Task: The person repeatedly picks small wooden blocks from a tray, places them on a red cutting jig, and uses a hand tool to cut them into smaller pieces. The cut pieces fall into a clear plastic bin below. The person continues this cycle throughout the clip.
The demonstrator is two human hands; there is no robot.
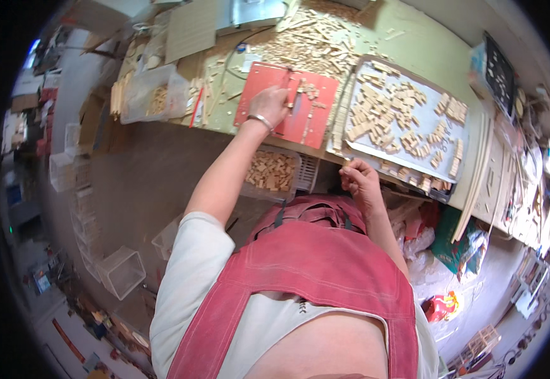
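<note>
My left hand (pixel 270 104) rests on a red cutting mat (pixel 313 110) on the green workbench, with its fingers closed on a thin wooden stick (pixel 292 93) that lies across the mat. A few small wooden pieces (pixel 311 92) lie just right of it on the mat. My right hand (pixel 360 181) hangs at the bench's near edge, fingers pinched on a small wooden piece (pixel 347 170). It is right beside a grey tray (pixel 350 148) filled with several small wooden blocks.
A heap of loose wooden sticks (pixel 313 41) lies behind the mat. A clear plastic bin (pixel 152 95) stands at the left of the bench. A box of wooden blocks (pixel 272 172) sits under the bench edge. Empty clear bins (pixel 120 271) stand on the floor at left.
</note>
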